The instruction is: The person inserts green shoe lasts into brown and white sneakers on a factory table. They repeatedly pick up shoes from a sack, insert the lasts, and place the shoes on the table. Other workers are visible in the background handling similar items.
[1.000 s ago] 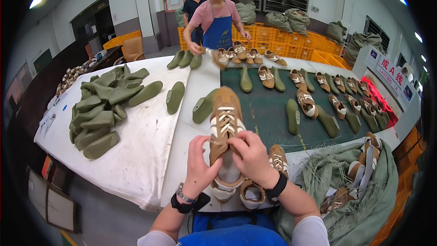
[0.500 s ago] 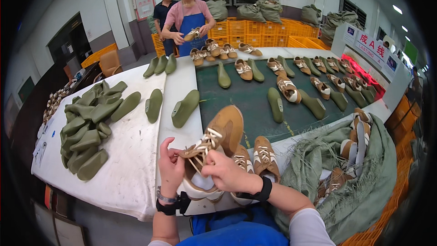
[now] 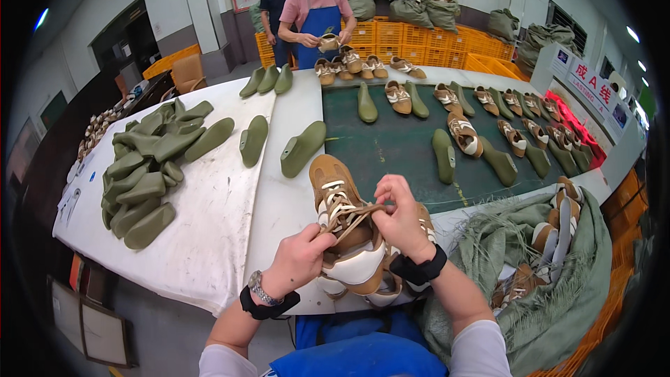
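Note:
A brown and white sneaker (image 3: 358, 268) is held before me, toe pointing away and heel toward me. My left hand (image 3: 301, 257) grips the left edge of its opening, thumb on top. On the other side, my right hand (image 3: 403, 220) pinches the shoelace (image 3: 357, 222), which stretches across the opening. White lacing crosses the front of the shoe. Other sneakers of the same kind stand beneath and beside it, partly hidden by my hands. An olive-green shoe last (image 3: 303, 149) lies just beyond the toe.
A pile of green lasts (image 3: 143, 171) covers the white table's left part. Sneakers and lasts stand in rows on the green mat (image 3: 391, 150). At right, a woven sack (image 3: 551, 286) holds more sneakers. Across the table a person (image 3: 317, 14) handles a shoe; another stands behind.
The sneaker has turned from leaning rightward to pointing away from me. My right hand has moved from over the lacing to the right side, drawing the lace out. The view has shifted slightly.

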Demonstrator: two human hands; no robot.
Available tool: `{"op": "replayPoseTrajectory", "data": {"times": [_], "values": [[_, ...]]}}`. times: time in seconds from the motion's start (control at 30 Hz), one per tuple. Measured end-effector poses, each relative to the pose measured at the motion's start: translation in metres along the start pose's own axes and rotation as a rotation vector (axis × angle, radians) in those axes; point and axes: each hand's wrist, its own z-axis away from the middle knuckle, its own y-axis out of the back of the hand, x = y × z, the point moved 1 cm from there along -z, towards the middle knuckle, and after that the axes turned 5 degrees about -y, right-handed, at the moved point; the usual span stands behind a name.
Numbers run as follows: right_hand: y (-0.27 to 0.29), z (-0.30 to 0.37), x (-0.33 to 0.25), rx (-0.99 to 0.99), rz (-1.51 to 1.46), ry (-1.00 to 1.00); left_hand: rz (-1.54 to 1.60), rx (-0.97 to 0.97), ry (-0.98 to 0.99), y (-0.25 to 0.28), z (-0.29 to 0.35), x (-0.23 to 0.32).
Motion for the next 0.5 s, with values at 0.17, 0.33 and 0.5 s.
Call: {"op": "replayPoseTrajectory", "data": {"times": [0.17, 0.33, 0.5], "values": [[0.008, 0.008, -0.023, -0.286, 0.437, 0.269, -0.037, 0.077, 0.093, -0.007, -0.014, -0.029], [0.021, 0.001, -0.028, -0.551, 0.672, 0.16, 0.029, 0.04, 0.08, -0.03, -0.054, -0.05], [0.105, -0.093, 0.033, -0.515, 0.818, -0.075, 0.237, -0.107, 0.188, -0.047, -0.079, -0.111]]}}
